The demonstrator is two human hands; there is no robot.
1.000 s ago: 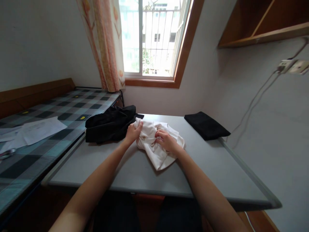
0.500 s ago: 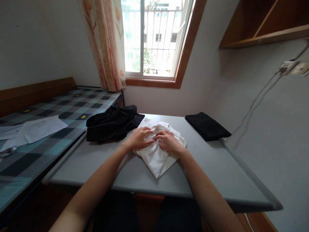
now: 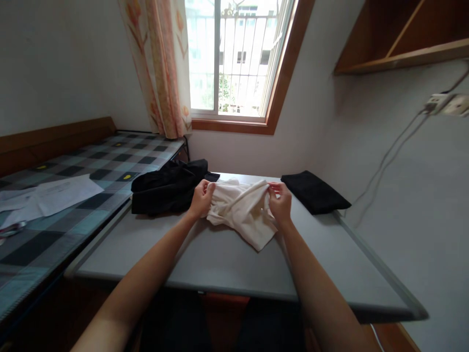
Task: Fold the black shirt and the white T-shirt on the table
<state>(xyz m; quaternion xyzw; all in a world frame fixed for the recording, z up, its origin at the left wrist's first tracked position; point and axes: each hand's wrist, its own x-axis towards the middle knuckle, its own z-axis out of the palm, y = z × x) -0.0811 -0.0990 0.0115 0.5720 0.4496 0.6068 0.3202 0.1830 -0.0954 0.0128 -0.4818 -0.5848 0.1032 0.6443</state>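
A crumpled white garment (image 3: 244, 215) is stretched between my two hands over the grey table (image 3: 227, 264). What kind of garment it is cannot be made out. My left hand (image 3: 202, 199) pinches its upper left edge, fingers closed. At the upper right edge, my right hand (image 3: 280, 202) is closed on the cloth too, thumb against fingers. A loose corner of the fabric hangs toward the table's front. Just left of my left hand lies a heap of black clothing (image 3: 168, 188).
On the table's right side sits a folded black cloth (image 3: 315, 191). A bed with a checked sheet (image 3: 146, 151) runs along the left, papers (image 3: 54, 195) on it. A wooden shelf (image 3: 403, 58) and a socket with cables (image 3: 436, 102) are on the right wall.
My hands were resting on the white garment with fingers spread. They have moved apart and closed on its upper edges, pulling the cloth up; its front corner has shifted right and away from me.
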